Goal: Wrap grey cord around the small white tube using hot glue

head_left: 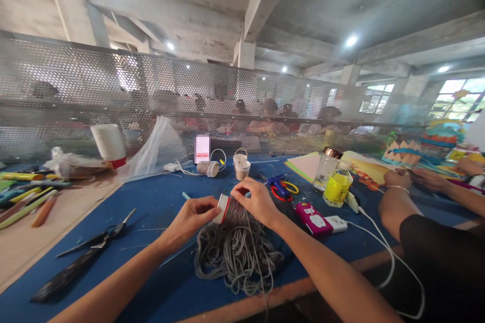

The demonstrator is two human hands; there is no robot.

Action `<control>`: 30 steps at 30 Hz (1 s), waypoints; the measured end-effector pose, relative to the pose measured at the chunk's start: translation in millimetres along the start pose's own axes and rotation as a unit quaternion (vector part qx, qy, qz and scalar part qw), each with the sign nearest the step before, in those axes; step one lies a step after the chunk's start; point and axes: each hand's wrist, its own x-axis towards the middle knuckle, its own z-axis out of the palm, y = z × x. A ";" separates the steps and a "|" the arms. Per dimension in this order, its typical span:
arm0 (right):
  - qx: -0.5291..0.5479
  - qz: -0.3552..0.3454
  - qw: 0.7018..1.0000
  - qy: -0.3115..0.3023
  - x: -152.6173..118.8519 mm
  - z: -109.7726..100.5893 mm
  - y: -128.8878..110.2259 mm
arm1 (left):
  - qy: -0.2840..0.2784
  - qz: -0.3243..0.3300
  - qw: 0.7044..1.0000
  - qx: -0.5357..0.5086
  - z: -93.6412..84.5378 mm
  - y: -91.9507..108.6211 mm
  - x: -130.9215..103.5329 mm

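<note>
A white paper cup [222,209] with a red rim band lies tilted on its side, its body wound with grey cord. My left hand [191,216] pinches the cup at its pale end, thumb and fingers closed on it. Over the wound side, my right hand [259,203] has its fingertips pressed together on the grey cord [242,257]. A strand hangs from there across a loose, looped heap of the same cord, which lies beneath the cup and reaches the table's front edge. The fingers partly hide the cup.
Black-handled scissors [94,242] lie left on the blue table. Behind stand small cord-wrapped cups [241,165], a phone [202,149] and stacked paper cups [109,144]. Rightward are blue pliers [278,184], a purple power bank [313,219], a yellow bottle [337,186] and a co-worker's arm [397,207].
</note>
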 end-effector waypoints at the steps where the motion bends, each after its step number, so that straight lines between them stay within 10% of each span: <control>1: 0.002 0.000 1.000 -0.002 0.1 -0.3 -0.1 | -0.001 0.000 1.000 -0.002 0.0 -0.1 -0.1; 30: 0.015 0.006 1.000 -0.010 0.2 0.6 1.6 | -0.020 0.007 0.999 -0.029 -3.3 -11.3 1.6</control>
